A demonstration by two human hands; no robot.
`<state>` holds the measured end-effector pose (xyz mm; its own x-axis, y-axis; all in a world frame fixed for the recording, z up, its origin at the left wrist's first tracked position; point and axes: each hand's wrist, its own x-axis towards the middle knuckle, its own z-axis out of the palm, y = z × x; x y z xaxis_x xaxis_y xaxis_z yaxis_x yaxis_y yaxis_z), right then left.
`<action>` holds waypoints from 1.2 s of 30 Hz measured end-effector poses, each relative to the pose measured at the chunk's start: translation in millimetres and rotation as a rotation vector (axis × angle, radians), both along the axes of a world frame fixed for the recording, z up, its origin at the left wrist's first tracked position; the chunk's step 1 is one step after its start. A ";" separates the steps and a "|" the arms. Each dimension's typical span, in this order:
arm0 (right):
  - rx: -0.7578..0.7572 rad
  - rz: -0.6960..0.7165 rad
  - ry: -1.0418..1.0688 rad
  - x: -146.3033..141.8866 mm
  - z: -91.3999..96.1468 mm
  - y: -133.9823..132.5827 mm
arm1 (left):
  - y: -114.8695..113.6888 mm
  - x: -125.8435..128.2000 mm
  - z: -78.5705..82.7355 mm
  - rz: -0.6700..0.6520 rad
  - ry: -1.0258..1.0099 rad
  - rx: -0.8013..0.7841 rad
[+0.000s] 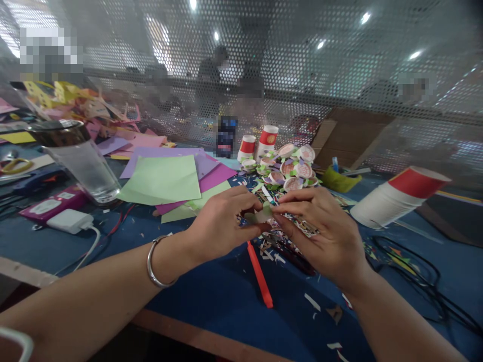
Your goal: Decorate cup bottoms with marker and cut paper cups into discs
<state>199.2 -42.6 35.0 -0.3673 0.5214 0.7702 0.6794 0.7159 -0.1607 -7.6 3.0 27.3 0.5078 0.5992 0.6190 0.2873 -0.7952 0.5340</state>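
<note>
My left hand pinches a small pale green piece of paper between thumb and fingers. My right hand has its thumb and fingertips closed on the paper's other edge. Both hands hover over a heap of paper scraps on the blue table. An orange-red pen lies just below the hands. Dark-handled scissors, as far as I can make out, lie partly under my right hand. Behind the hands is a pile of round cup-base pieces with green and purple paper bits.
Coloured paper sheets lie left of centre, near a lidded water glass and a white charger. Stacked paper cups lean at right beside black cables. A yellow-green bowl and a perforated metal screen stand behind.
</note>
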 end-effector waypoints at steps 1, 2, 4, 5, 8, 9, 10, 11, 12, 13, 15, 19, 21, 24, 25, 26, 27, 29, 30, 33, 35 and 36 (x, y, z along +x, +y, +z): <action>0.000 -0.003 0.000 -0.1 -0.1 -0.2 | -0.1 -0.1 -0.1 0.001 0.005 0.018; 0.002 -0.006 -0.001 -0.2 -0.1 -0.5 | -0.3 -0.1 0.0 0.004 0.010 0.032; 0.008 -0.010 -0.004 -0.6 0.2 -1.0 | -0.9 0.0 0.4 0.003 0.013 0.029; 0.012 -0.014 -0.005 -0.9 0.5 -1.3 | -1.2 0.2 0.7 -0.002 0.008 0.007; 0.016 -0.041 0.007 -1.4 1.4 -2.3 | 0.3 1.2 0.6 -0.011 -0.047 -0.174; 0.013 -0.051 0.023 -1.4 1.6 -2.4 | 1.8 1.6 0.0 -0.022 -0.071 -0.280; 0.010 -0.062 0.043 -1.2 1.6 -2.4 | 4.0 2.0 -0.7 -0.038 -0.099 -0.399; 0.002 -0.074 0.067 -0.8 1.4 -2.2 | 6.5 2.5 -1.6 -0.061 -0.132 -0.526; -0.015 -0.088 0.094 -0.1 0.9 -1.6 | 9.1 2.9 -2.5 -0.085 -0.168 -0.643; -0.044 -0.105 0.126 0.8 0.2 -0.8 | 11.5 3.4 -3.3 -0.105 -0.205 -0.741; -0.146 -0.141 0.202 3.2 -1.9 1.4 | 14.7 4.5 -4.0 -0.128 -0.280 -0.879; -0.447 -0.136 0.365 7.3 -7.0 7.2 | 13.2 7.4 -4.0 -0.150 -0.400 -0.994; -0.581 -0.080 0.429 7.6 -9.0 9.5 | 10.9 9.0 -5.0 -0.155 -0.422 -1.020; -0.699 -0.004 0.522 5.7 -10.4 11.0 | 9.7 11.2 -7.3 -0.184 -0.459 -1.078; -0.721 0.011 0.550 4.9 -10.5 10.9 | 10.2 11.6 -7.8 -0.198 -0.489 -1.099; -0.736 0.024 0.573 4.1 -10.4 10.6 | 11.1 11.7 -7.9 -0.210 -0.520 -1.116; -0.743 0.033 0.590 3.6 -10.2 10.2 | 12.2 11.5 -7.5 -0.224 -0.542 -1.131; -0.747 0.028 0.583 3.0 -9.4 9.1 | 14.9 10.0 -5.7 -0.251 -0.539 -1.142; -0.742 0.017 0.561 2.8 -8.8 8.6 | 16.2 8.9 -4.5 -0.255 -0.513 -1.131; -0.726 -0.016 0.475 2.3 -6.1 7.3 | 18.7 5.5 -2.1 -0.220 -0.392 -1.042; -0.724 -0.023 0.432 1.8 -3.8 6.8 | 18.7 4.5 -3.2 -0.221 -0.279 -0.985; -0.726 -0.028 0.415 1.6 -2.8 6.6 | 18.1 4.5 -4.7 -0.228 -0.237 -0.949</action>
